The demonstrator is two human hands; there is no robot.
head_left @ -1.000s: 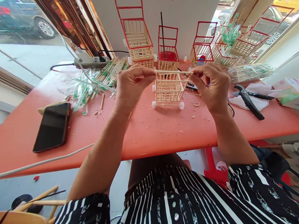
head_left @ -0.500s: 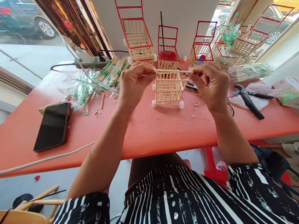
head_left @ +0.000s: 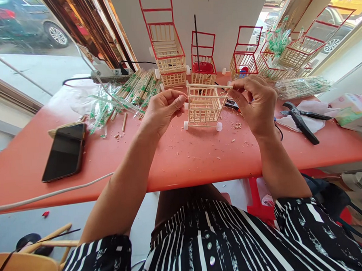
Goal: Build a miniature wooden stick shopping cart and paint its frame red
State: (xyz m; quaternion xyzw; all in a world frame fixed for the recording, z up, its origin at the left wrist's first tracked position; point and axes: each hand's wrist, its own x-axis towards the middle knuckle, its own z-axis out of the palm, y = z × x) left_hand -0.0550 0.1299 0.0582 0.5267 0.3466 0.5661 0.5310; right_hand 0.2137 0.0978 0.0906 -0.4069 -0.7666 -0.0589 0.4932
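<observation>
A small model cart (head_left: pixel 204 110) made of pale wooden sticks stands on the orange table, on white wheels. Along its top edge nearest me lies a thin wooden stick (head_left: pixel 210 86). My right hand (head_left: pixel 255 101) pinches the right end of this stick between thumb and forefinger. Just left of the cart is my left hand (head_left: pixel 166 110), thumb pressed to curled fingers. Whether anything is between those fingertips is hidden. Bits of cut stick (head_left: pixel 237 126) are scattered around the cart.
Several finished carts with red trim (head_left: pixel 167 43) line the wall. Wrapped chopsticks (head_left: pixel 139 87) lie back left, another bundle (head_left: pixel 304 86) back right. Black-handled pliers (head_left: pixel 301 123) rest on white tissue at right. A phone (head_left: pixel 63 151) and a white cable (head_left: pixel 65 191) are at left.
My left hand has let go of the stick's left end and moved down and slightly left. My right hand still pinches the right end; the cart stays in place.
</observation>
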